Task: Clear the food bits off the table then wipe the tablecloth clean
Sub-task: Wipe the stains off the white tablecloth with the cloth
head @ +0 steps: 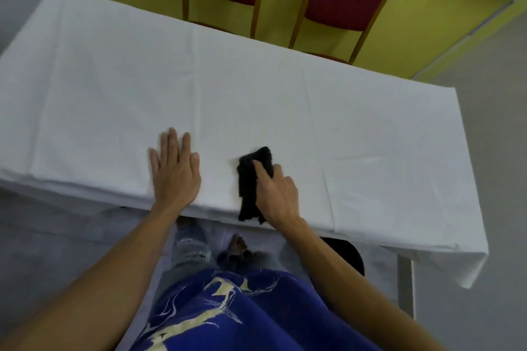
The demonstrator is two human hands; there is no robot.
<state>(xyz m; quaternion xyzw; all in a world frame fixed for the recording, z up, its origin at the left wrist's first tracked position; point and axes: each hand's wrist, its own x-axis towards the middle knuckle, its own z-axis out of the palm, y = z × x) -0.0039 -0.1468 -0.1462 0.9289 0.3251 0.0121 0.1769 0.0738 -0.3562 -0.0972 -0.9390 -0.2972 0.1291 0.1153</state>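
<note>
A white tablecloth covers the long table in front of me. My left hand lies flat on it near the front edge, fingers spread, holding nothing. A black cloth lies on the tablecloth and hangs a little over the front edge. My right hand presses down on the black cloth with its fingers on top of it. No food bits show on the tablecloth.
Two red-padded chairs with wooden frames stand behind the far edge of the table. A dark round seat sits under the table at the right. The tablecloth drapes over the right end.
</note>
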